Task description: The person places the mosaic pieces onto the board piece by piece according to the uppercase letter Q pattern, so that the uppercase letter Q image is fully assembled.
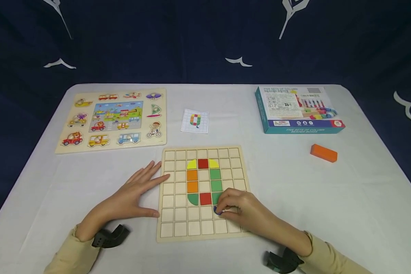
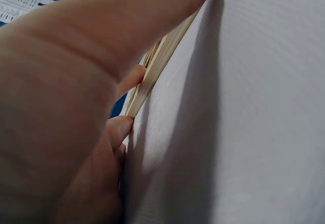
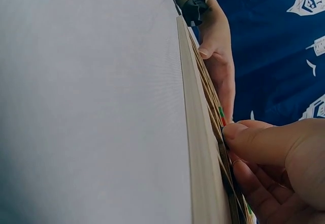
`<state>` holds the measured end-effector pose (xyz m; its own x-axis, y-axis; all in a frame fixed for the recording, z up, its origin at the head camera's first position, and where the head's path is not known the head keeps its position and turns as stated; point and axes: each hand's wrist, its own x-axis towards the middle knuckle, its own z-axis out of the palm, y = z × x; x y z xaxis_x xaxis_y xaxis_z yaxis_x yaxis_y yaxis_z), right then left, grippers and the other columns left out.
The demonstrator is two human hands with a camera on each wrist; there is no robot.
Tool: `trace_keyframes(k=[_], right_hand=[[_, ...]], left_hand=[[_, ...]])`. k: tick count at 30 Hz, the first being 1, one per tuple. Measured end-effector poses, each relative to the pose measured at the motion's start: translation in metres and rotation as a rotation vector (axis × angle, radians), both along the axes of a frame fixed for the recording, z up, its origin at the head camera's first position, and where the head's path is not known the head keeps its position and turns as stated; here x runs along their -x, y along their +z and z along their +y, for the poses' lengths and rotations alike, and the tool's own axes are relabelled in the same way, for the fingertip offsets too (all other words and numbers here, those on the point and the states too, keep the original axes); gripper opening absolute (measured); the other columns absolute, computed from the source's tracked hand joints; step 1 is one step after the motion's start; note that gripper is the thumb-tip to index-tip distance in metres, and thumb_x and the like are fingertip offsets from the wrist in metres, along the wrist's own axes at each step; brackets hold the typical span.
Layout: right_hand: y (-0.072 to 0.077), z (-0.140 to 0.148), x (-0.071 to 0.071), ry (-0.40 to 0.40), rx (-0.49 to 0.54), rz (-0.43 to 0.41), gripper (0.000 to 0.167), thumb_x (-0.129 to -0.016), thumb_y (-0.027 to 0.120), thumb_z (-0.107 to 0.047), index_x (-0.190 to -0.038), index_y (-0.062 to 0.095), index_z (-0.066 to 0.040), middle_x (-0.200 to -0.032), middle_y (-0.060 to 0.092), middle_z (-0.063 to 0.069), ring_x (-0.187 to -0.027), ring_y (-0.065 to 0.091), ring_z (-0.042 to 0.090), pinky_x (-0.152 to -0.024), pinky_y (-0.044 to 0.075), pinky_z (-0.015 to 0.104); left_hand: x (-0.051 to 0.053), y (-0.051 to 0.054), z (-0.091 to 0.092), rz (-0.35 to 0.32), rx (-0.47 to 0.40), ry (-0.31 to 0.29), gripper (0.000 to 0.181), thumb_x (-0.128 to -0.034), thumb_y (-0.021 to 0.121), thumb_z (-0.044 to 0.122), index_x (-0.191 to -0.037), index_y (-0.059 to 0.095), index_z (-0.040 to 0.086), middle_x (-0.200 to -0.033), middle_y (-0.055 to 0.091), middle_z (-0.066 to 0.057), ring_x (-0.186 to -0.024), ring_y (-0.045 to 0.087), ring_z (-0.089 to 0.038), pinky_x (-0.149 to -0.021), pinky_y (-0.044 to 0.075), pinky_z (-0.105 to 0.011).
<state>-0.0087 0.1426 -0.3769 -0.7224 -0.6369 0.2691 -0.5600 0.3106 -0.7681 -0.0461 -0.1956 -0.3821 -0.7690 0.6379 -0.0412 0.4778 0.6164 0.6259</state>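
A wooden grid board (image 1: 180, 227) lies flat on the white table. Red, orange, yellow and green tiles fill some of its squares in a ring, among them a red square tile (image 1: 206, 198) and a green rounded tile (image 1: 193, 198). My right hand (image 1: 248, 211) pinches a small dark blue tile (image 1: 217, 211) between thumb and fingertips, at a square just below the ring's lower right corner. With fingers spread, my left hand (image 1: 131, 194) rests along the board's left edge, its fingertips and thumb touching it. In the right wrist view the blue tile is hidden by the fingers.
A pattern card (image 1: 195, 121) showing a coloured ring lies behind the board. To the back left is a wooden vehicle picture puzzle (image 1: 118, 118). A boxed bead set (image 1: 298, 110) sits at the back right, with an orange block (image 1: 324, 153) in front of it.
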Motion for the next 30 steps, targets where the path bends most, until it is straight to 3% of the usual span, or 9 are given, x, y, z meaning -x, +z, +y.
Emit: trace_keyframes(k=[13, 22, 26, 30], right_hand=[[0.001, -0.001, 0.000, -0.011, -0.008, -0.005, 0.021, -0.072, 0.076, 0.007, -0.083, 0.070, -0.011, -0.092, 0.064, -0.007, -0.087, 0.060, 0.008, -0.071, 0.051, 0.019], [0.000, 0.000, 0.003, -0.002, 0.069, 0.016, 0.019, -0.076, 0.073, 0.005, -0.086, 0.070, -0.011, -0.092, 0.065, -0.004, -0.082, 0.060, 0.009, -0.066, 0.051, 0.020], [0.004, 0.003, 0.005, -0.048, 0.090, 0.018, 0.019, -0.078, 0.072, 0.006, -0.087, 0.070, -0.011, -0.088, 0.065, -0.002, -0.075, 0.058, 0.010, -0.063, 0.050, 0.021], [0.012, 0.013, 0.011, -0.164, 0.058, 0.002, 0.019, -0.077, 0.070, 0.009, -0.087, 0.070, -0.007, -0.086, 0.066, 0.000, -0.074, 0.057, 0.011, -0.064, 0.049, 0.021]], left_hand=[[-0.001, 0.001, -0.001, -0.003, 0.003, -0.001, 0.098, -0.0628, 0.079, 0.055, -0.145, 0.038, 0.019, -0.155, 0.009, -0.006, -0.140, -0.002, -0.025, -0.108, 0.004, -0.051], [0.001, 0.001, -0.002, 0.012, -0.007, -0.009, 0.097, -0.0642, 0.077, 0.056, -0.144, 0.038, 0.019, -0.156, 0.008, -0.005, -0.140, -0.002, -0.026, -0.108, 0.004, -0.051], [0.001, 0.000, -0.002, 0.008, -0.007, -0.007, 0.097, -0.0638, 0.078, 0.055, -0.144, 0.039, 0.019, -0.155, 0.009, -0.006, -0.140, -0.002, -0.025, -0.108, 0.004, -0.051], [0.000, 0.001, -0.001, 0.005, -0.003, -0.009, 0.097, -0.0641, 0.077, 0.057, -0.145, 0.038, 0.019, -0.155, 0.009, -0.007, -0.140, -0.002, -0.026, -0.108, 0.004, -0.051]])
